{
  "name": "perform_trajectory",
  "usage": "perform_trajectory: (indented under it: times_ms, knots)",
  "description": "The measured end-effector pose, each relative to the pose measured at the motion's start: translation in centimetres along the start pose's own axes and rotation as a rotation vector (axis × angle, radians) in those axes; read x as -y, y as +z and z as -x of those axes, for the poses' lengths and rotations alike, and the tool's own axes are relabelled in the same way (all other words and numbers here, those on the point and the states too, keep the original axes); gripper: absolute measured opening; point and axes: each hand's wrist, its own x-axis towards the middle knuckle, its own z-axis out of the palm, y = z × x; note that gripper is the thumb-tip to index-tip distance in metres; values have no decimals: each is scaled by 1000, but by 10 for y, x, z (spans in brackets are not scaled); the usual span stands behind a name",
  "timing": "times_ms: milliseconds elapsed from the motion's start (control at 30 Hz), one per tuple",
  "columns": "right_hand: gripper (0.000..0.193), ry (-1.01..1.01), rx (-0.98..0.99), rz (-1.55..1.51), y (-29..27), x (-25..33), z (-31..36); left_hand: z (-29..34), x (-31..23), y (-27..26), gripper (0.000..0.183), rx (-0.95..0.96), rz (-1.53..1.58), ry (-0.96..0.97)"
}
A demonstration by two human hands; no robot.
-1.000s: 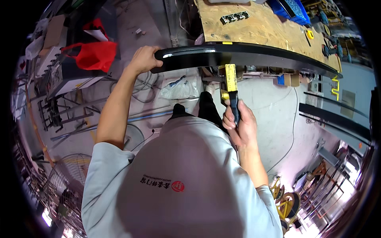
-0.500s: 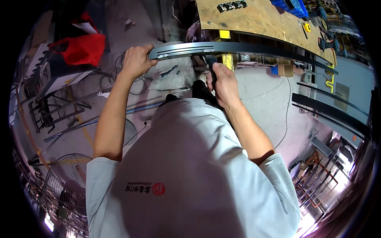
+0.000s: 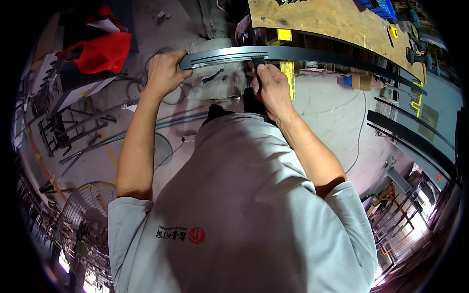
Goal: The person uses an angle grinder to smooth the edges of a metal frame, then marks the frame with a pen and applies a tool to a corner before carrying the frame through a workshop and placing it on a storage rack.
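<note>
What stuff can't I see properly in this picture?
In the head view:
- Black tool: the right hand hides much of its handle.
- Upper yellow piece and lower yellow piece: can't tell if they join; the long bar covers the space between.
- Blue bin: the top edge cuts it off.
</note>
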Motion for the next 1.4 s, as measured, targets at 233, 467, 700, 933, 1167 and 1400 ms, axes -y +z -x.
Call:
perform_trajectory:
  times_ms: [233, 467, 700, 933, 1167, 1400]
  knots:
    - [28, 101, 3, 66, 2, 15, -8, 1, -1, 0, 28, -23, 6, -2]
    - [32, 193, -26, 115, 0, 23, -3, 0, 2, 2, 31, -23, -6, 18]
    - [32, 108, -36, 68, 1, 21, -3, 2, 5, 3, 38, 22, 19, -31]
    - [33, 170, -26, 136, -2, 25, -9, 2, 3, 2, 39, 28, 7, -26]
    - [32, 184, -51, 140, -4, 35, -3, 1, 1, 1, 39, 37, -1, -41]
    - [33, 177, -1, 7, -6, 30, -8, 2, 1, 2, 42, 42, 5, -43]
